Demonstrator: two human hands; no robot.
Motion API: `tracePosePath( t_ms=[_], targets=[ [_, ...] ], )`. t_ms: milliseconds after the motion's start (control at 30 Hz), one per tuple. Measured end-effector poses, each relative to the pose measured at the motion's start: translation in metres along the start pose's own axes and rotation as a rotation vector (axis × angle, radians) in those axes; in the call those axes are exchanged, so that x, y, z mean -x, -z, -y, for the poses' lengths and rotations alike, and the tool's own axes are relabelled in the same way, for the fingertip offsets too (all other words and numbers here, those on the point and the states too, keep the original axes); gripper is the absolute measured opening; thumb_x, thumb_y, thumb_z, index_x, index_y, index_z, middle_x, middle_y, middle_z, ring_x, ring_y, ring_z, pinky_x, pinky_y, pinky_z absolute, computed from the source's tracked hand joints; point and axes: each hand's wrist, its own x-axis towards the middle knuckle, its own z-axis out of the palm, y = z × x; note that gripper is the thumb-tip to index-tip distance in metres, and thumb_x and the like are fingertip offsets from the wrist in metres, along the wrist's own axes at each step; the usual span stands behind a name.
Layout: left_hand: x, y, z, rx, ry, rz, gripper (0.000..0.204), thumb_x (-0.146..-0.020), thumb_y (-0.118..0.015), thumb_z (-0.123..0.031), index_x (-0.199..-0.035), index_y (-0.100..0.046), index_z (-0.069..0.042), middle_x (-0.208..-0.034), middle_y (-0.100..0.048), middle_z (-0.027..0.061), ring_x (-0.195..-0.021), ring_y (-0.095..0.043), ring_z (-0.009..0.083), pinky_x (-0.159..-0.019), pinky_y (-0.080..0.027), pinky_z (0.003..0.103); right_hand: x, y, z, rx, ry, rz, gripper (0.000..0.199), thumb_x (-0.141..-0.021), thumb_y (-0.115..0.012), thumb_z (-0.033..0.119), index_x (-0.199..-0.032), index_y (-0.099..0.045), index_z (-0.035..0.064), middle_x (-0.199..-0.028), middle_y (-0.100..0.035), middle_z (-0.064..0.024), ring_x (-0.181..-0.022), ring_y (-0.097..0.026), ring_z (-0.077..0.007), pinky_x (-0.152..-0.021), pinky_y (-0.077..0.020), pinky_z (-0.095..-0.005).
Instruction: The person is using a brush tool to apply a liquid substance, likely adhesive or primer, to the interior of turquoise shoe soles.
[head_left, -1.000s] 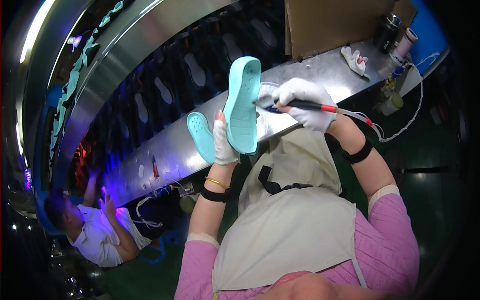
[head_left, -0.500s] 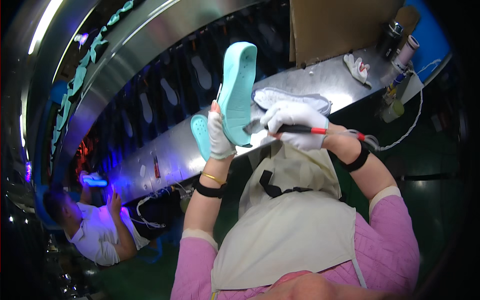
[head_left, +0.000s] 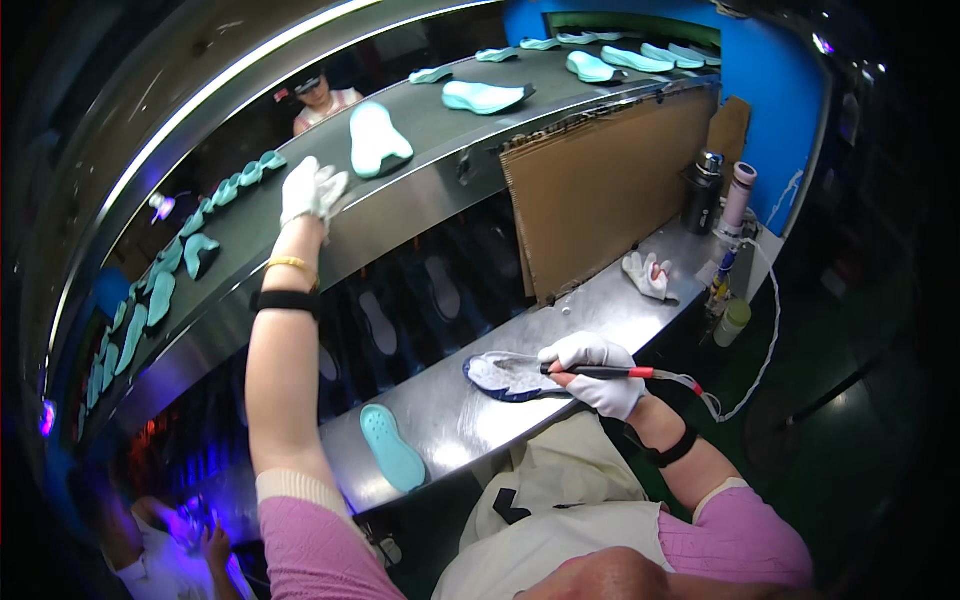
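My left hand (head_left: 312, 195), in a white glove with bare fingertips, is stretched over the conveyor belt, fingers apart and nothing in them. Just beyond its fingers lies a mint-green shoe sole (head_left: 378, 140) on the belt, apart from the hand. Low over the metal bench, my right hand (head_left: 595, 372), gloved likewise, grips a brush (head_left: 610, 372) with a black and red handle and a thin tube trailing from its end. The dark brush tip is at a sole-shaped, dark-blue-rimmed piece (head_left: 500, 376) with a whitish inside. Another mint-green sole (head_left: 392, 447) rests on the bench, left of it.
Many soles line the belt (head_left: 300, 190). A cardboard sheet (head_left: 610, 190) stands behind the bench (head_left: 450, 425). A loose glove (head_left: 650, 275), a black flask (head_left: 704, 190) and a pink bottle (head_left: 738, 195) are at right. A co-worker (head_left: 165, 550) sits lower left; another person (head_left: 320, 100) is behind the belt.
My left hand has gone from holding a mint-green sole over the bench to reaching empty across the belt. The brush has shifted from that sole to the blue-rimmed piece. My view has turned.
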Motion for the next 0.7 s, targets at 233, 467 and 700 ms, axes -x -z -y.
tracePosePath(
  t_ms=[233, 467, 700],
  targets=[
    [0.021, 0.118, -0.061, -2.224, -0.834, -0.491, 0.057, -0.071, -0.064, -0.023, -0.125, -0.048, -0.011, -0.129, -0.048, 0.0131, -0.118, -0.046, 0.0294, -0.095, -0.041, 0.041, -0.002, 0.015, -0.033, -0.433, -0.209, -0.037, 0.010, -0.082, -0.062, -0.002, -0.091, -0.063, 0.0027, -0.102, -0.062, -0.0090, -0.096, -0.059, -0.0168, -0.086, -0.0463, -0.0304],
    [-0.063, 0.275, -0.071, -1.910, -0.559, -0.310, 0.037, -0.082, -0.056, -0.033, -0.113, -0.059, -0.013, -0.101, -0.064, 0.0137, -0.088, -0.061, 0.0297, -0.079, -0.049, 0.040, 0.007, -0.026, -0.019, -0.162, -0.235, 0.037, 0.017, -0.079, -0.066, 0.000, -0.094, -0.061, 0.0065, -0.100, -0.060, -0.0062, -0.092, -0.057, -0.0149, -0.081, -0.0444, -0.0259],
    [0.039, 0.198, -0.130, -2.366, -0.685, -0.541, 0.048, -0.079, -0.060, -0.043, -0.120, -0.054, -0.019, -0.112, -0.055, 0.0153, -0.099, -0.053, 0.0333, -0.085, -0.043, 0.044, 0.019, -0.019, -0.008, -0.226, -0.311, 0.057, 0.017, -0.079, -0.067, 0.001, -0.095, -0.062, 0.0069, -0.098, -0.062, -0.0029, -0.093, -0.058, -0.0123, -0.082, -0.0463, -0.0253]
  ],
)
